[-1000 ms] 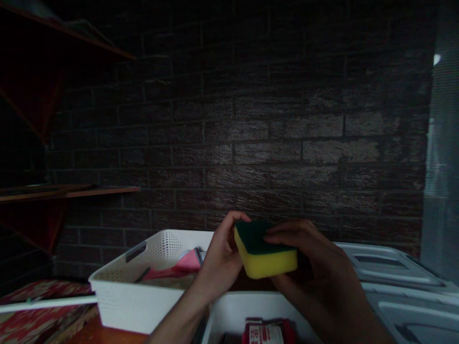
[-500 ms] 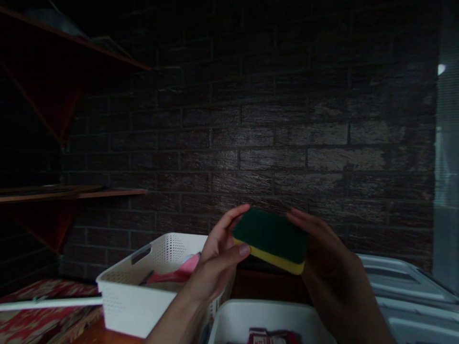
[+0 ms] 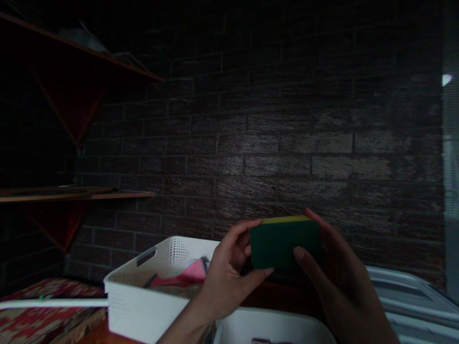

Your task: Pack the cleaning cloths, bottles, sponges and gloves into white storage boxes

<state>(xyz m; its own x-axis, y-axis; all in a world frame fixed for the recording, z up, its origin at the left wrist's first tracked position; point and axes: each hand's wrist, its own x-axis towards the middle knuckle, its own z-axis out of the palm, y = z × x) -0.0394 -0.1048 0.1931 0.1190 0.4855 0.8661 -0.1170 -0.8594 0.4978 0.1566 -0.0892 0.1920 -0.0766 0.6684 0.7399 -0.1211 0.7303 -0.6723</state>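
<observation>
A green and yellow scrub sponge (image 3: pixel 276 243) is held up between both hands, its green scouring face toward me and a thin yellow strip along the top. My left hand (image 3: pixel 231 272) pinches its left end, index finger at the upper corner and thumb at the lower one. Around the right end closes my right hand (image 3: pixel 339 272), its thumb pressed on the green face and a finger at the top right corner. Below the sponge stands a white bin (image 3: pixel 272 322), with only the top of some dark packaging (image 3: pixel 267 341) showing in it.
To the left is a white perforated basket (image 3: pixel 139 310) with a pink cloth (image 3: pixel 190 274) inside. Grey-white plastic lids (image 3: pixel 405 286) lie at the right. Wooden shelves (image 3: pixel 118 195) project from the left, and a dark brick wall (image 3: pixel 258 143) rises behind. A white rod (image 3: pixel 71 303) crosses red patterned fabric (image 3: pixel 32 320).
The sponge has been tilted up, so its green face now points at me instead of upward. My right thumb has come onto that face. The view has shifted slightly left and up.
</observation>
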